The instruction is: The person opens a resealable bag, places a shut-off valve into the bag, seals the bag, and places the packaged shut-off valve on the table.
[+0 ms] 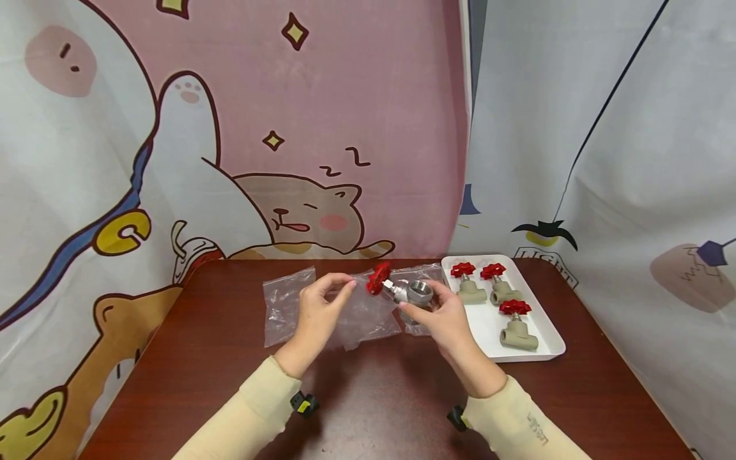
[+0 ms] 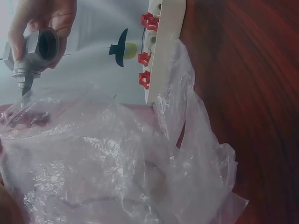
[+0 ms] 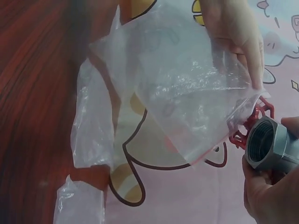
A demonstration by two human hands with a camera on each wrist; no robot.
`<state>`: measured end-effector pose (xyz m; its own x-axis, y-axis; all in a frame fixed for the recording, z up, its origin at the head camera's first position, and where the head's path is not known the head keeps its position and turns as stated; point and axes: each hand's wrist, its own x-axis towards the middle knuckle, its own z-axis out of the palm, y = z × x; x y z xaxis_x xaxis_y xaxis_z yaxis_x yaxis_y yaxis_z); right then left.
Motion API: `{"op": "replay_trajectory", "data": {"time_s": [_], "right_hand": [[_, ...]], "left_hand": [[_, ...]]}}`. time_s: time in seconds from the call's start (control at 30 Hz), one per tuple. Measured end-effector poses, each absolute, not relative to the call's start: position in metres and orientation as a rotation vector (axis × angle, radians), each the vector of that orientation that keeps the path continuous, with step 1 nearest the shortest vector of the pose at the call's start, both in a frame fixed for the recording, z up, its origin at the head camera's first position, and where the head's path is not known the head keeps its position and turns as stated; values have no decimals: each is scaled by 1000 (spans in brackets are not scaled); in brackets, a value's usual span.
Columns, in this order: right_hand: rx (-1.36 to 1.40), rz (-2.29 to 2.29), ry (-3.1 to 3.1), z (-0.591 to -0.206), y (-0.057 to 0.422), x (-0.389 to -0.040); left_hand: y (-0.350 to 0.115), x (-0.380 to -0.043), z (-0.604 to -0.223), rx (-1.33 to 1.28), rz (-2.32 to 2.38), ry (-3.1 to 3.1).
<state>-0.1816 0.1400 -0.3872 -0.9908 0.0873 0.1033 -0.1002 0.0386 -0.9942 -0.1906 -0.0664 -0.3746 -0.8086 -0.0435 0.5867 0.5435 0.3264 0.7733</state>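
A steel valve with a red handwheel (image 1: pixel 378 278) is gripped at its metal body (image 1: pixel 415 292) by my right hand (image 1: pixel 451 319). Its threaded opening (image 3: pixel 262 144) faces the camera in the right wrist view. Between thumb and fingertips, my left hand (image 1: pixel 319 313) pinches the edge of a clear plastic bag (image 3: pixel 187 88), which hangs below. The bag's edge is close beside the handwheel. In the left wrist view the bag's film (image 2: pixel 103 149) overlaps the handwheel (image 2: pixel 28 119), and I cannot tell whether the wheel is inside it.
To the right stands a white tray (image 1: pixel 543 345) holding three beige valves with red handwheels, one of them a valve (image 1: pixel 519 335) near the front. More clear plastic bags lie on the brown table (image 1: pixel 368 415), including a bag (image 1: pixel 284 310) at the left. A printed curtain (image 1: pixel 374 128) hangs behind.
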Motion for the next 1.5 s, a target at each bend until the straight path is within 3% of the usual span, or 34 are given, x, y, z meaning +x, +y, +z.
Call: {"op": "replay_trajectory", "data": {"time_s": [0.33, 0.7, 1.13, 1.3, 1.5], "right_hand": [[153, 1901, -2259, -390, 138, -176], [516, 1317, -2327, -394, 142, -173], [922, 1279, -2287, -394, 153, -181], [918, 1467, -2371, -388, 160, -184], [717, 1686, -2497, -379, 162, -184]], "left_hand": [[-65, -194, -384, -449, -1542, -2113], [-69, -211, -408, -470, -1587, -2059], [-73, -208, -402, -576, -1566, -2192], [-73, -193, -384, -722, -1616, -2217], [-69, -185, -377, -798, -1635, -2150]]}}
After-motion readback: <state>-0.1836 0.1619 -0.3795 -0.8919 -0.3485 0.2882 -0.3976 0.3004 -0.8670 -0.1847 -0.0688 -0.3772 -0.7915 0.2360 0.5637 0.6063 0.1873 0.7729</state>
